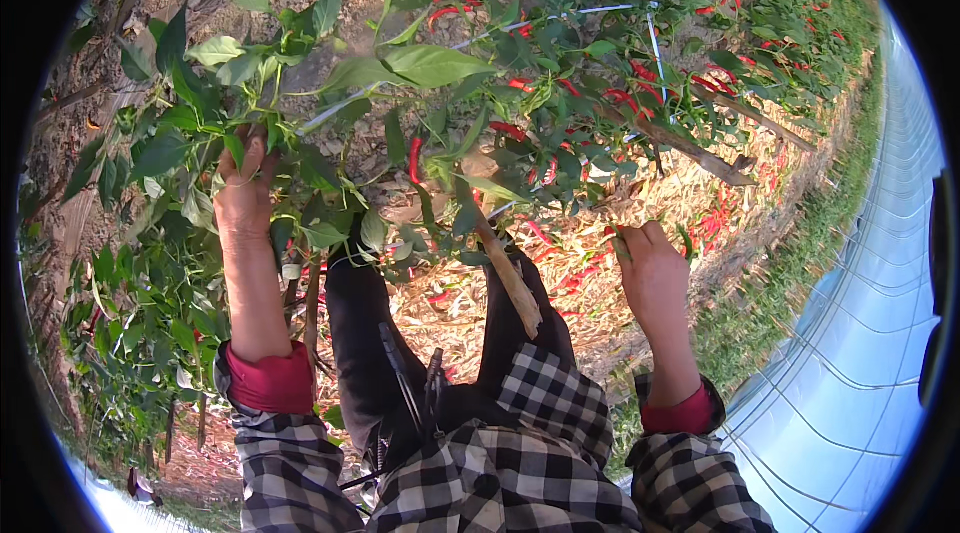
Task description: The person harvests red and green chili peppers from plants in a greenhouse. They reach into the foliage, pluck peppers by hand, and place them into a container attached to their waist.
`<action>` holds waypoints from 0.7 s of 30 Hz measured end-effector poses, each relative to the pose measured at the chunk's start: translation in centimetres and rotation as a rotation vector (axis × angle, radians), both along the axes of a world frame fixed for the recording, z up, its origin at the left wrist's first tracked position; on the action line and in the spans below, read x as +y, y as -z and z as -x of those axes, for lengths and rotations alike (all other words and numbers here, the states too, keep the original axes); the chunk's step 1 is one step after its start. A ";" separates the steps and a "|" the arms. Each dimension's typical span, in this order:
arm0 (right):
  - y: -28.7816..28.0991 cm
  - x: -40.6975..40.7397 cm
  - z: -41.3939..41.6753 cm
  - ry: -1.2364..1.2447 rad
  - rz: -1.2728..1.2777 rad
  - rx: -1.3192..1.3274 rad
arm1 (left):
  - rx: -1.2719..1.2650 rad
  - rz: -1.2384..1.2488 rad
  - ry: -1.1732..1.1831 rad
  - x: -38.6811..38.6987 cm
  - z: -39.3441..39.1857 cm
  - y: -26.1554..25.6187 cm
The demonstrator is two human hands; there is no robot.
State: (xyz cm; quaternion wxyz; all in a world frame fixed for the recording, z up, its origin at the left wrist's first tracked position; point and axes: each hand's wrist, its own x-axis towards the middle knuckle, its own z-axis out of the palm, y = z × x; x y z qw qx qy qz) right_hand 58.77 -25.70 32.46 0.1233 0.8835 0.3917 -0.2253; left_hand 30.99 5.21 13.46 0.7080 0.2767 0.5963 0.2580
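Note:
My left hand (246,158) reaches in among the leaves of a chili pepper plant (180,135); leaves hide its fingertips, so what it touches cannot be seen. My right hand (651,252) is raised to the right of the plants, its fingers closed on a chili pepper, of which a green part and a bit of red show at the fingertips. Between the hands a red chili pepper (415,160) hangs on a plant. More red chilies (626,99) hang among the leaves to the upper right.
A wooden stake (510,274) slants in front of my legs, and another stake (690,152) leans at the upper right. White twine (600,9) runs through the plants. Red chilies (576,279) lie on straw mulch (465,323). A plastic-covered greenhouse wall (847,353) curves along the right.

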 end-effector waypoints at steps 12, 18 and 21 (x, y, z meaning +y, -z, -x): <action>22.9 -19.5 -9.0 0.353 -0.272 0.243 | 0.165 -0.291 1.089 -21.2 -16.4 -7.5; 30.9 -18.4 -11.7 0.079 -0.345 0.223 | 0.334 -0.367 1.501 -31.4 -26.3 5.5; 32.5 -17.5 -11.8 -0.029 -0.404 0.165 | 0.387 -0.471 1.319 -34.1 -29.3 11.5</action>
